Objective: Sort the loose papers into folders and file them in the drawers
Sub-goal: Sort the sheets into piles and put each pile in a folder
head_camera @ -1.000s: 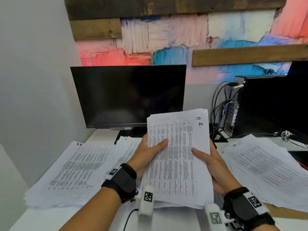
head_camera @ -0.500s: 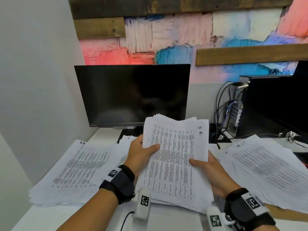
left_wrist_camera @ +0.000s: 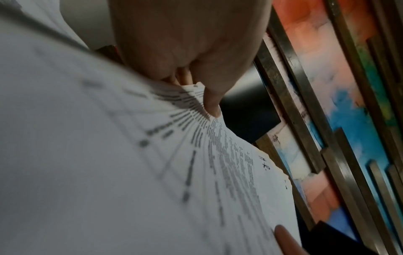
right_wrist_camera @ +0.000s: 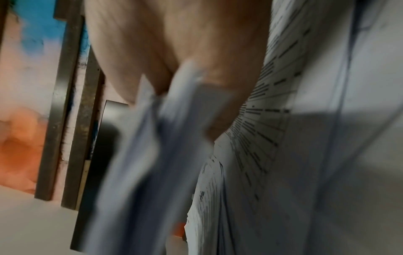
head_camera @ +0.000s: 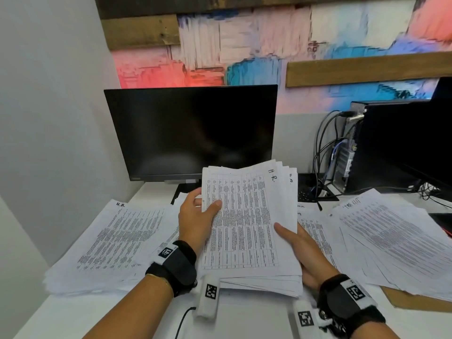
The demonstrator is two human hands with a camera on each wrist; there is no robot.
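Observation:
A thick stack of printed papers (head_camera: 247, 221) marked "H.R." at its top right corner is held tilted up above the desk, its sheets fanned at the top. My left hand (head_camera: 195, 216) grips its left edge, thumb on the top sheet. My right hand (head_camera: 298, 243) grips its right edge, thumb on top, fingers underneath. The left wrist view shows my thumb pressing the same stack (left_wrist_camera: 196, 155). In the right wrist view the stack (right_wrist_camera: 272, 155) is blurred. A pile marked "H.R." (head_camera: 115, 243) lies at left, another pile (head_camera: 396, 241) at right.
A dark monitor (head_camera: 193, 133) stands behind the stack, a second dark screen (head_camera: 415, 143) and a small computer with cables (head_camera: 344, 162) at the right. More sheets (head_camera: 315, 228) lie under my right hand. A brown folder edge (head_camera: 413, 302) shows under the right pile. A grey wall runs along the left.
The held stack has been raised and tipped more upright, with its top sheets fanning out. My left hand has slid up its left edge.

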